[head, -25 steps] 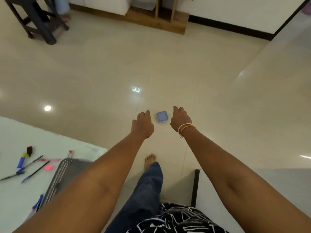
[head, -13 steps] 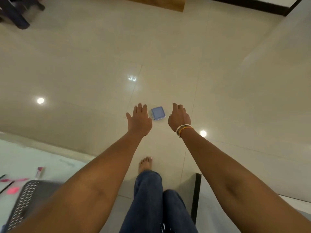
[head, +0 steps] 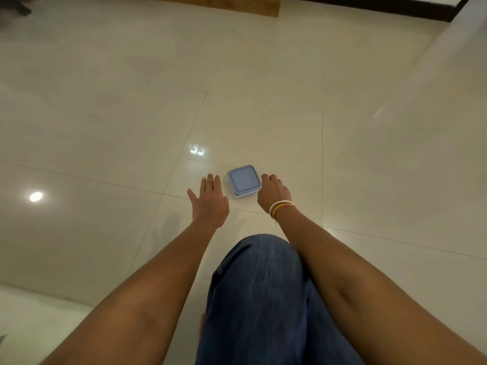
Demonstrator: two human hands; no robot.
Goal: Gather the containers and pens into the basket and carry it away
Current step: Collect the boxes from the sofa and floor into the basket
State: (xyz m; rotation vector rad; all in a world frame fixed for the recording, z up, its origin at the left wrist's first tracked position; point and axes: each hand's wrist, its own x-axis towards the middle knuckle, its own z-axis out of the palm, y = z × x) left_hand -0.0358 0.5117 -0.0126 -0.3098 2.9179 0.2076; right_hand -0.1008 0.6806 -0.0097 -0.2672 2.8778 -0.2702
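From my head camera, a small square container (head: 243, 181) with a blue lid lies flat on the tiled floor (head: 263, 83), ahead of my knee (head: 259, 262) in blue jeans. My left hand (head: 209, 204) hangs just left of it, fingers straight and spread, holding nothing and not touching it. My right hand (head: 274, 194), with 2 or 3 thin bracelets (head: 281, 207) at the wrist, sits at the container's right edge, fingers curled down; I cannot tell whether they grip it. A wooden plinth (head: 216, 3) runs along the far wall.
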